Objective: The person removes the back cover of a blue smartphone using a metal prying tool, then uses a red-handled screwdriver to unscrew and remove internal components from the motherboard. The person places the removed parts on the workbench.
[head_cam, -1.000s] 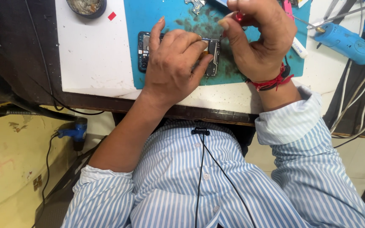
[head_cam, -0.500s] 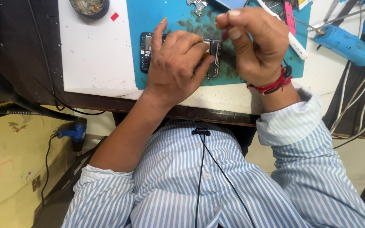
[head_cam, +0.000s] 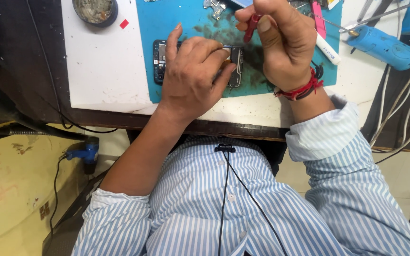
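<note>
An opened phone (head_cam: pixel 160 61) with its circuit board showing lies on a blue work mat (head_cam: pixel 157 23) on the white bench. My left hand (head_cam: pixel 191 76) lies flat over the phone and holds it down, fingers pressing its right half. My right hand (head_cam: pixel 281 45) hovers just right of the phone, closed around a small red-handled tool (head_cam: pixel 251 28) whose tip points down toward the phone. A red thread band circles my right wrist.
A round tin (head_cam: pixel 94 10) sits at the bench's back left. A blue powered hand tool (head_cam: pixel 387 46), a white pen (head_cam: pixel 327 47) and a pink tool (head_cam: pixel 316 16) lie to the right. Cables hang off the right edge. A blue heat gun (head_cam: pixel 84 154) hangs below.
My right hand has lifted slightly and shifted left, bringing the red tool nearer the phone. My left hand has stayed on the phone.
</note>
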